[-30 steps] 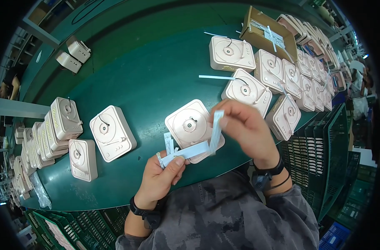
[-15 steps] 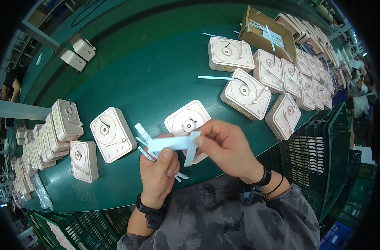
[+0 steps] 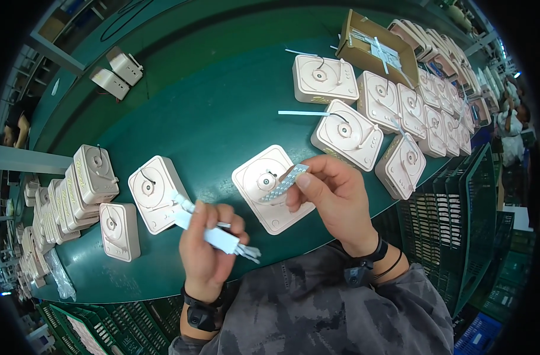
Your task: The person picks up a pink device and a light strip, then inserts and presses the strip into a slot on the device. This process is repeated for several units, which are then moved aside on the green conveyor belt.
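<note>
My left hand [image 3: 206, 254] is closed around a small bundle of pale blue-white strips [image 3: 221, 241], whose ends stick out on both sides of the fingers. Pinched between the thumb and fingers of my right hand [image 3: 341, 198] is one short, light blue strip with a dotted pattern [image 3: 283, 184]. It hangs at a slant over a pale pink, record-player-shaped casing [image 3: 250, 173], hiding part of its round platter. Left of my left hand lies another such casing [image 3: 163, 171] with a short black wire at its platter.
Casings stand in rows at the right, some with strips on their wires, like one casing [image 3: 356, 127]. An open cardboard box [image 3: 365, 56] of strips sits behind them. Stacked casings [image 3: 95, 163] line the left. Green crates [image 3: 442, 219] stand beyond the table edge.
My hands have moved apart. The right hand has drawn one dotted strip away from the bundle, while the left hand has shifted left and lower with the rest.
</note>
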The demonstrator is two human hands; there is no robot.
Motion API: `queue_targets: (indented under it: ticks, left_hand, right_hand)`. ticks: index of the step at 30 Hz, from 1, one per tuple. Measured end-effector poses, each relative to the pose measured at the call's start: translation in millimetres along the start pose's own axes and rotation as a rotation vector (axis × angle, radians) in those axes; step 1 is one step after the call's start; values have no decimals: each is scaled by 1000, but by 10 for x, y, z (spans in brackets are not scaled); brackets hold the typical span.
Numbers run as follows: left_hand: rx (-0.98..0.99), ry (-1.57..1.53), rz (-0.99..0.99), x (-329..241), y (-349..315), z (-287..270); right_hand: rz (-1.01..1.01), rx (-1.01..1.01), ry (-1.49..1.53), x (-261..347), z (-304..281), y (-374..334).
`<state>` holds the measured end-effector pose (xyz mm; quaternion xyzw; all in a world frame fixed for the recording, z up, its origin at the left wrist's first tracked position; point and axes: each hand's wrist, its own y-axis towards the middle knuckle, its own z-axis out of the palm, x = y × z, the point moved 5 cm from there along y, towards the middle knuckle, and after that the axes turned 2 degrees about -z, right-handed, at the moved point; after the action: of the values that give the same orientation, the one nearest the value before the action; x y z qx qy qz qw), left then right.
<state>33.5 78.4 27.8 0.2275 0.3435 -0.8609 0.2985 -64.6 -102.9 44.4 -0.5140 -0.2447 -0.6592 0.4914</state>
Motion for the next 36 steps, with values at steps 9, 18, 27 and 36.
queue_targets:
  ticks: [9,18,27,36]
  left_hand:
    - [70,-4,-265,263,-65,174]
    - [2,214,-223,251,10,132]
    - [72,-187,-6,-12,81,184]
    - [155,-259,141,-178,120,129]
  right_hand:
    - [-507,141,-447,261,269,-143]
    - [-511,337,-651,89,328,-171]
    - [-259,255,-621,-25,449,-258]
    - [-44,584,-729,-188,455,-298]
